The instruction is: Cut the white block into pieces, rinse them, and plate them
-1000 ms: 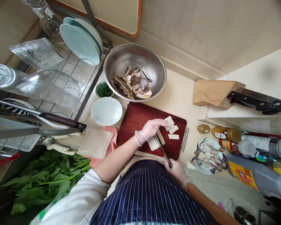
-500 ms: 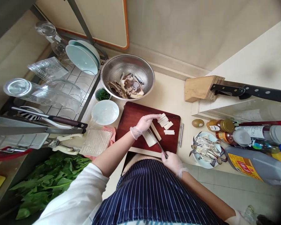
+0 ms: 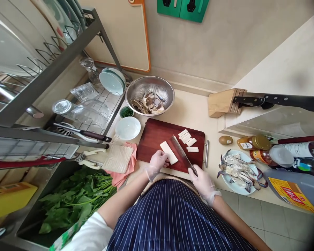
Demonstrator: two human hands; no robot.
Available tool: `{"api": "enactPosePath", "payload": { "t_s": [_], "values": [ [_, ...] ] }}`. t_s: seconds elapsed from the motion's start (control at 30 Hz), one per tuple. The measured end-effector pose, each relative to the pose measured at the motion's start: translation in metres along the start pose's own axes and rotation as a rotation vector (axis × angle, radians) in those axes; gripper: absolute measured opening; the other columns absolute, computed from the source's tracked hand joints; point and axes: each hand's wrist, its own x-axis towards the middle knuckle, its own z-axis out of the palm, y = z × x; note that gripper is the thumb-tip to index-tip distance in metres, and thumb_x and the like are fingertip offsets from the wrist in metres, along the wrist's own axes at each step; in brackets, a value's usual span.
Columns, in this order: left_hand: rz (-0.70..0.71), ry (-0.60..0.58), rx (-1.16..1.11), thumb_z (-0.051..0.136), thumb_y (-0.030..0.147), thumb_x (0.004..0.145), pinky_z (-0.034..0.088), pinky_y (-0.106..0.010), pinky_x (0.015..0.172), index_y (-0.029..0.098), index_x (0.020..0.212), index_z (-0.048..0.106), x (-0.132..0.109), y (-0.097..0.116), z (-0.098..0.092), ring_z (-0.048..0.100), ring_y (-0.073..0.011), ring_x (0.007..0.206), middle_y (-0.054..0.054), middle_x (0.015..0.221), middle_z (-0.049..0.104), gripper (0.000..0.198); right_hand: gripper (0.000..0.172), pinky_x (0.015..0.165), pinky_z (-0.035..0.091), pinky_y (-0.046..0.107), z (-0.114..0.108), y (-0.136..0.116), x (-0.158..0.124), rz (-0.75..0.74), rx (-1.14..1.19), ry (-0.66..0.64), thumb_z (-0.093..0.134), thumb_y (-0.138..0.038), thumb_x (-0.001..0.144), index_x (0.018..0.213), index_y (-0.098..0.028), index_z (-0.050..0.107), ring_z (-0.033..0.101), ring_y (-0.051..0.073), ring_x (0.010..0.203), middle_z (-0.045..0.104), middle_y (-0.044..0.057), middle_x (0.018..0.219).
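Observation:
Gloved in clear plastic, my right hand grips the handle of a kitchen knife, its blade lying diagonally over the dark red cutting board. My left hand, also gloved, has its fingers curled together beside the near-left edge of a flat white slab of food, which looks like rice cake. Whether those fingers pinch anything is hidden. Right of the blade lie several short white strips cut from similar food.
Behind the board stands a steel colander holding crab shell pieces. Left are a pale bowl, a dish of chopped greens and a dish rack. Right are a knife block, a kiwi, a plate of crab and bottles.
My left hand has moved from the strips back to the slab's near-left side. The knife has shifted right, away from the slab, and a narrow strip beside it no longer shows. The view has tilted up.

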Motion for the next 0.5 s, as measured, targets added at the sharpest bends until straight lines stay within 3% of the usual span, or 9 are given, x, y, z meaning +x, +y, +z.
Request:
{"api": "enactPosePath", "payload": {
  "t_s": [0.17,0.5],
  "values": [
    [-0.014,-0.013,-0.007,0.050,0.018,0.084,0.050,-0.023,0.050,0.015,0.080,0.053,0.007,0.009,0.004,0.064,-0.0139,0.052,-0.004,0.061,0.065,0.006,0.029,0.058,0.031,0.026,-0.012,-0.010,-0.004,-0.061,-0.025,-0.025,0.035,-0.039,0.094,0.098,-0.022,0.059,0.066,0.020,0.077,0.071,0.006,0.089],
    [-0.063,-0.009,-0.063,0.058,0.029,0.084,0.049,-0.019,0.050,0.014,0.090,0.056,0.020,-0.001,0.007,0.064,-0.0126,0.053,-0.004,0.062,0.066,0.016,0.027,0.056,0.030,0.024,-0.012,-0.020,-0.001,-0.098,-0.026,-0.109,0.035,-0.038,0.093,0.092,-0.023,0.057,0.065,0.018,0.074,0.071,0.004,0.084]
  ]
}}
